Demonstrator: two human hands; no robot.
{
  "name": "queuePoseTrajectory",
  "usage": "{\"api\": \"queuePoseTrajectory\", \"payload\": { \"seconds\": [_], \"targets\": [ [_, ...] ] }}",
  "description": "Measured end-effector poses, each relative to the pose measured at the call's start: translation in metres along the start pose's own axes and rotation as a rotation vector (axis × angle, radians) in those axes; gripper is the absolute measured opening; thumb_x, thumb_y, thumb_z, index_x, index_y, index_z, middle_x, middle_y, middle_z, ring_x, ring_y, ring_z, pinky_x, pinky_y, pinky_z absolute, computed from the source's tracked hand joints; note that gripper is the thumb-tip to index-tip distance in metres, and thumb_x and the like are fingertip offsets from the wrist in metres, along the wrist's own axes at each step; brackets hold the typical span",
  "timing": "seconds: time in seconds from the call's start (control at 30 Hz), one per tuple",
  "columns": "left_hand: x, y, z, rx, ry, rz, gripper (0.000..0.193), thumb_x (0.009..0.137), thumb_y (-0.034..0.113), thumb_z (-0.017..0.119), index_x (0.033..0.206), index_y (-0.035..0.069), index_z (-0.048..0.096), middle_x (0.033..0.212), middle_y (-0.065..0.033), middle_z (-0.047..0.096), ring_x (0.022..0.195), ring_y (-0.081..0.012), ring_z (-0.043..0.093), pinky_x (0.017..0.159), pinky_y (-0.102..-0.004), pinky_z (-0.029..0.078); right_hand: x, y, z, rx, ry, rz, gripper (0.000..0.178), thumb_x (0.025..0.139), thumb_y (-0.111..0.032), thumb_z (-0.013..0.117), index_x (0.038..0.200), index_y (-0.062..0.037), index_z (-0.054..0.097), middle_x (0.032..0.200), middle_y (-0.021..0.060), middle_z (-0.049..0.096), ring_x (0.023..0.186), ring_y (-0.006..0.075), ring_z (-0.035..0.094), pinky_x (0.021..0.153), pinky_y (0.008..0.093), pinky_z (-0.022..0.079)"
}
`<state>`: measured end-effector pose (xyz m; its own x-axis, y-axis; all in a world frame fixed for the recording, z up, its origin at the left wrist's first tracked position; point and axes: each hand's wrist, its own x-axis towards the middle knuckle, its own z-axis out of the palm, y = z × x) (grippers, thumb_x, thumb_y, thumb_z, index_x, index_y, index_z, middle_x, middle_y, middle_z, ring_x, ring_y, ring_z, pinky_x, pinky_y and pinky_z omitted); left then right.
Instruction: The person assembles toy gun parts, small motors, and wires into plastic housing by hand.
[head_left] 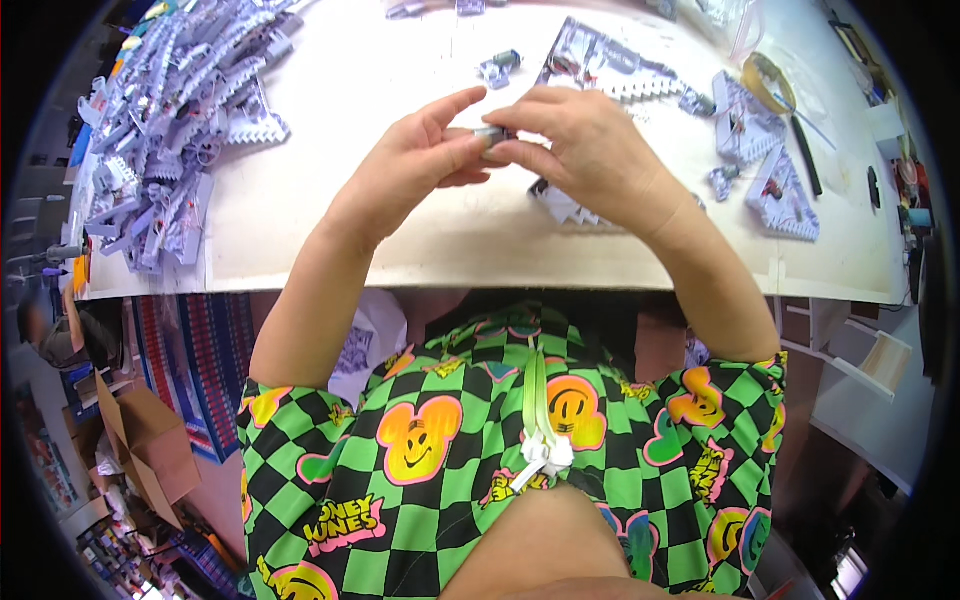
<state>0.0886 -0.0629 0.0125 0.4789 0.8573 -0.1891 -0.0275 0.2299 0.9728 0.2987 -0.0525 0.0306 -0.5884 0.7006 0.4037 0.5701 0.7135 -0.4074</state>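
Observation:
Over the middle of the white table, my left hand (427, 145) and my right hand (580, 145) meet on a small grey part (490, 134). The thumb and fingers of each hand pinch it, and they cover most of it. My left index finger stretches up and away from the part. Just beyond my hands lies a similar small grey piece with a dark cylinder (499, 68). A toothed grey plastic shell (605, 62) with parts inside rests past my right hand, and another toothed piece (572, 208) shows partly under my right wrist.
A large heap of grey toothed plastic shells (170, 130) covers the table's left side. At the right lie more open shells (785, 195), a round tan container (767, 82) and a black-handled tool (806, 155). A clear plastic bag (725, 25) sits at the back.

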Motion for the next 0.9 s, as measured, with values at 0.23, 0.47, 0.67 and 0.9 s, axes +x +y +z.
{"api": "queuePoseTrajectory", "payload": {
  "seconds": [0.23,0.47,0.67,0.9],
  "targets": [
    [0.011,0.036,-0.012,0.131,0.031,0.049,0.057,0.096,0.032,0.056,0.141,0.003,0.038,0.108,-0.0098,0.066,0.092,-0.0157,0.065,0.084,-0.0280,0.053,0.007,-0.009,-0.027,0.299,0.028,0.146,0.021,0.082,-0.021,0.067,0.095,-0.0043,0.068,0.087,0.0122,0.066,0.079,0.0270,0.064,0.072,0.0355,0.050],
    [0.132,0.044,-0.098,0.892,0.561,0.160,0.035,0.089,0.020,0.062,0.120,0.004,0.062,0.112,-0.0134,0.065,0.097,-0.0199,0.064,0.086,-0.0292,0.049,0.005,0.016,-0.028,0.450,0.196,0.210,0.017,0.081,-0.016,0.071,0.092,-0.0035,0.067,0.083,0.0087,0.066,0.072,0.0180,0.062,0.062,0.0278,0.049],
    [0.196,0.015,-0.135,1.309,0.663,0.380,0.030,0.088,0.015,0.059,0.118,0.008,0.064,0.117,-0.0116,0.062,0.107,-0.0291,0.059,0.094,-0.0382,0.045,0.004,0.028,-0.040,0.427,0.100,0.256,0.019,0.080,-0.010,0.071,0.096,-0.0018,0.066,0.085,0.0085,0.066,0.074,0.0154,0.063,0.060,0.0264,0.049],
    [0.183,0.014,-0.118,1.307,0.688,0.340,0.026,0.092,0.013,0.055,0.117,0.013,0.065,0.111,-0.0086,0.064,0.102,-0.0268,0.060,0.089,-0.0350,0.047,-0.003,0.036,-0.034,0.439,0.143,0.236,0.017,0.080,-0.010,0.069,0.094,-0.0012,0.065,0.083,0.0120,0.065,0.071,0.0209,0.064,0.062,0.0299,0.051]
  ]
}}
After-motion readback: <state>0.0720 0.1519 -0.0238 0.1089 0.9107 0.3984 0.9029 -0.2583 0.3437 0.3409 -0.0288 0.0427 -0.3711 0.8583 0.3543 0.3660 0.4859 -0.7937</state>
